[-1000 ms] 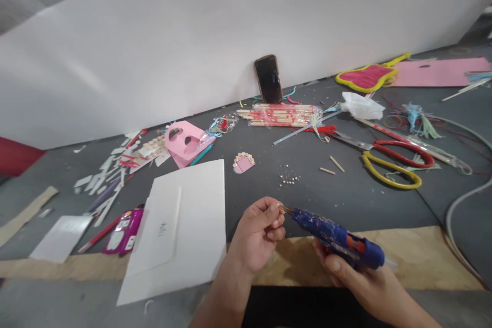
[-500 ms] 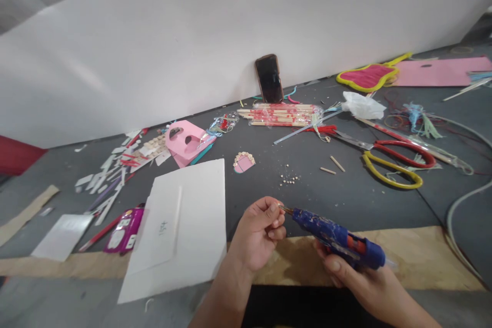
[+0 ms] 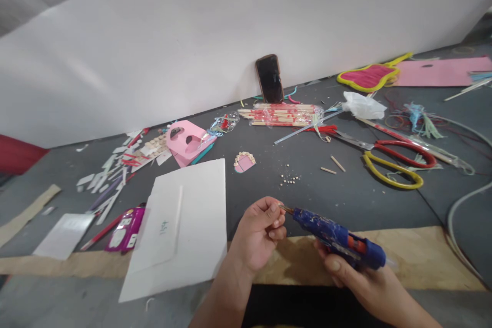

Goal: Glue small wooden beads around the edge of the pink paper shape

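My right hand (image 3: 351,274) is wrapped round a blue hot glue gun (image 3: 326,230), its nozzle pointing left. At the nozzle tip, the fingers of my left hand (image 3: 263,228) are pinched together; whatever sits between them is too small and covered to name. Just beyond both hands lies a scatter of tiny pale pieces (image 3: 289,180). Left of these is a small pink arched piece (image 3: 245,164) with pale bits set along its curved edge. Two short wooden stick pieces (image 3: 338,163) rest farther right.
Scissors (image 3: 395,179) with red and yellow handles lie at right near a cable (image 3: 451,220). Wrapped wooden sticks (image 3: 286,114) and a leaning phone (image 3: 269,78) stand at the back. White sheets (image 3: 203,225), a pink cut-out (image 3: 186,141) and a magenta case (image 3: 126,230) fill the left.
Both hands and the glue gun stay almost where they were, nozzle still at the left fingertips. The view has shifted very slightly; nothing else visibly moved.
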The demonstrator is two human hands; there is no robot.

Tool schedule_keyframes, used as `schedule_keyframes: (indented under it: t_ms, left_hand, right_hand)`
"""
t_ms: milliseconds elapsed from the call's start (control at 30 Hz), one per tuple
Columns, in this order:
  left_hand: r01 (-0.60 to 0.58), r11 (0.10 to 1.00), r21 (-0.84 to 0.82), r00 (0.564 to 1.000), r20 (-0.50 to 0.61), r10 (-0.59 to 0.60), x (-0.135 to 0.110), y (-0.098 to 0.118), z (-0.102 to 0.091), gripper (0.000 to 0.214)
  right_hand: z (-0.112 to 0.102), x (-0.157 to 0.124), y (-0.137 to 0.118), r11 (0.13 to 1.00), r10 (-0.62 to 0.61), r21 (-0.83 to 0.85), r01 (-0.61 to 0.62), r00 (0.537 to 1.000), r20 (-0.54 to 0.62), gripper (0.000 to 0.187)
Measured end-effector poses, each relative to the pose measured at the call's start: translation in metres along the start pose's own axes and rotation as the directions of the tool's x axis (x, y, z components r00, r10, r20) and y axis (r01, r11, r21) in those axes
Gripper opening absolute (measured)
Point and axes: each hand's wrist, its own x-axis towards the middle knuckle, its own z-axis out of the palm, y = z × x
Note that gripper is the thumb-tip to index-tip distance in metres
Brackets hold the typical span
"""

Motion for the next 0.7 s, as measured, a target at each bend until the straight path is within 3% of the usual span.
schedule_keyframes:
  t_ms: [267, 533, 700]
  left_hand:
    - [-0.01, 1.0, 0.017, 1.0, -0.017, 0.01, -0.001, 0.0, 0.002, 0.03]
    - [-0.059, 0.998, 0.033, 0.998, -0.018, 0.06, -0.002, 0.001, -0.001, 0.026]
    - [-0.079, 0.992, 0.096, 0.995, -0.049, 0.083, -0.006, 0.003, -0.005, 0.028]
  right_hand:
    - [0.0, 0.001, -0.003, 0.999, -0.046, -0.027, 0.046, 0.999, -0.005, 0.043]
    - [-0.004, 0.0, 0.005, 0.996, -0.083, 0.005, 0.084, 0.993, -0.085, 0.045]
    - [-0.033, 0.018, -0.002, 0.948, -0.239, -0.23, 0.219, 0.969, -0.062, 0.041]
